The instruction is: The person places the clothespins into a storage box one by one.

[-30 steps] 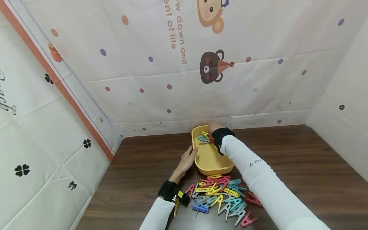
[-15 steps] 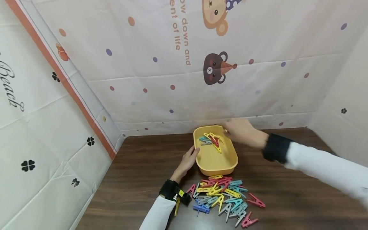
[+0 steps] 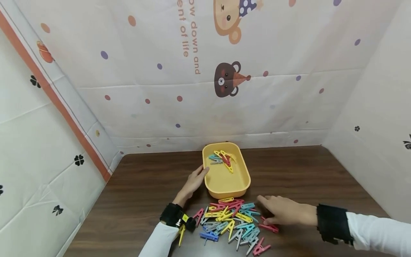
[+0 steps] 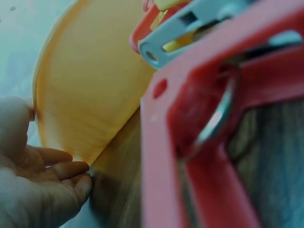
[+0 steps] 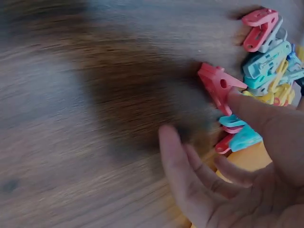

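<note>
A yellow tray [image 3: 225, 181] stands on the dark wooden table with several clothes pegs [image 3: 221, 159] at its far end. My left hand [image 3: 194, 180] rests with straight fingers against the tray's left wall [image 4: 90, 95], holding nothing. In front of the tray lies a pile of coloured pegs [image 3: 229, 221]. My right hand [image 3: 283, 213] hovers low at the pile's right edge with fingers spread. Its thumb touches a red peg [image 5: 217, 84] that lies beside the pile [image 5: 270, 57]. A red peg [image 4: 204, 142] fills the left wrist view, close to the lens.
Printed cloth walls stand on the left, back [image 3: 224, 89] and right of the table. Bare wooden tabletop [image 3: 321, 178] stretches right of the tray and left of my left arm. A yellow peg [image 3: 181, 233] lies by my left wrist.
My right hand has left the far end of the tray and come down to the right edge of the peg pile. My left hand stays against the tray.
</note>
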`<state>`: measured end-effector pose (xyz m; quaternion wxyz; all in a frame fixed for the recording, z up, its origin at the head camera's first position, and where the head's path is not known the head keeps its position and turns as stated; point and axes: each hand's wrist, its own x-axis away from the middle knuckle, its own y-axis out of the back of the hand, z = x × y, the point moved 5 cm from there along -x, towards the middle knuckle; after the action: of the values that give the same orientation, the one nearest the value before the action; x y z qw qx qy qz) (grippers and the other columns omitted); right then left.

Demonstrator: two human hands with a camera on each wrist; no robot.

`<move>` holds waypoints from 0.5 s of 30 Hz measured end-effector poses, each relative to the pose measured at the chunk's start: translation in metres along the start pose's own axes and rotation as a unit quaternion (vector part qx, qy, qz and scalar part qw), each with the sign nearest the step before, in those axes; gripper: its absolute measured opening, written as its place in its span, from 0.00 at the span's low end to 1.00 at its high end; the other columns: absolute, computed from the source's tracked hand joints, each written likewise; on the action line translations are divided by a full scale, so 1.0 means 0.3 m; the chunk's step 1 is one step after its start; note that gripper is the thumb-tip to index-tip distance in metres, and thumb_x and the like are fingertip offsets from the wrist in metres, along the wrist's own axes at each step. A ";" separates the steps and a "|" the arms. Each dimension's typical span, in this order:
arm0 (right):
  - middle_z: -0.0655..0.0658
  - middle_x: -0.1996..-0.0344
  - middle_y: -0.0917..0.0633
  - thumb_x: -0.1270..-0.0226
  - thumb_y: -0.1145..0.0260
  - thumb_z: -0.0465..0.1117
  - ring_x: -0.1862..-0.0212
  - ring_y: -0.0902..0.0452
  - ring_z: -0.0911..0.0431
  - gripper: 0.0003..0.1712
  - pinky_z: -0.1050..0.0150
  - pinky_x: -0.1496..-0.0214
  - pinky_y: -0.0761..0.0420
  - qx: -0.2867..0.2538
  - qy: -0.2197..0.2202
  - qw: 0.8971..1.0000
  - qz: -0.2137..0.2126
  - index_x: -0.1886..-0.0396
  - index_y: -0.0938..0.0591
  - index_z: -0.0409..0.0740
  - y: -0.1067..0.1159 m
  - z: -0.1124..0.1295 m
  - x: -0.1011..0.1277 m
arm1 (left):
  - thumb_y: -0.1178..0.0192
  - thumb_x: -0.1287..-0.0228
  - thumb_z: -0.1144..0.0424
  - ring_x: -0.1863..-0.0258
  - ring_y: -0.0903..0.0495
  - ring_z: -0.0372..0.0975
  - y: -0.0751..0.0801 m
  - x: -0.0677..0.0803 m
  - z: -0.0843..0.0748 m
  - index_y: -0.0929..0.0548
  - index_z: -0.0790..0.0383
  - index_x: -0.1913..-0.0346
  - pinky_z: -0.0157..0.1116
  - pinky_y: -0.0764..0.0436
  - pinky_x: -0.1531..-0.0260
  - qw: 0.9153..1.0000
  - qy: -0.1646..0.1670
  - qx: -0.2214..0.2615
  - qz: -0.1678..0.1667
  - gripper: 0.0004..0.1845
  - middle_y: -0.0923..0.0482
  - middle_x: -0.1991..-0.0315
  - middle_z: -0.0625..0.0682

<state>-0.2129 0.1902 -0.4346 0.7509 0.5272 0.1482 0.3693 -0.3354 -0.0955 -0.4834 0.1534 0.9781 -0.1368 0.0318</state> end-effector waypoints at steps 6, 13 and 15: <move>0.55 0.73 0.20 0.38 0.27 0.29 0.72 0.28 0.70 0.13 0.72 0.72 0.25 0.006 -0.020 1.000 0.006 0.62 0.21 0.47 0.018 0.031 -0.042 | 0.55 0.20 0.39 0.23 0.38 0.57 0.013 0.001 -0.005 0.42 0.56 0.19 0.60 0.36 0.27 1.000 -0.006 -0.006 -0.006 0.37 0.38 0.22 0.63; 0.55 0.71 0.20 0.33 0.27 0.43 0.73 0.29 0.69 0.14 0.71 0.73 0.27 0.007 -0.032 0.999 -0.007 0.55 0.24 0.49 0.036 0.049 -0.024 | 0.53 0.20 0.42 0.23 0.37 0.55 0.006 -0.006 0.002 0.41 0.56 0.19 0.59 0.37 0.26 1.000 0.000 -0.003 -0.009 0.35 0.36 0.23 0.62; 0.54 0.69 0.21 0.35 0.25 0.45 0.72 0.30 0.68 0.17 0.70 0.73 0.28 0.005 -0.041 0.999 0.004 0.54 0.24 0.50 0.030 0.054 -0.012 | 0.54 0.19 0.42 0.23 0.37 0.55 0.006 -0.006 -0.001 0.41 0.57 0.19 0.59 0.37 0.26 1.000 -0.001 -0.002 -0.011 0.35 0.35 0.23 0.62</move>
<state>-0.2090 0.1783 -0.4207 0.7520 0.5466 0.1167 0.3495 -0.3375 -0.0967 -0.4826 0.1553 0.9793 -0.1263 0.0291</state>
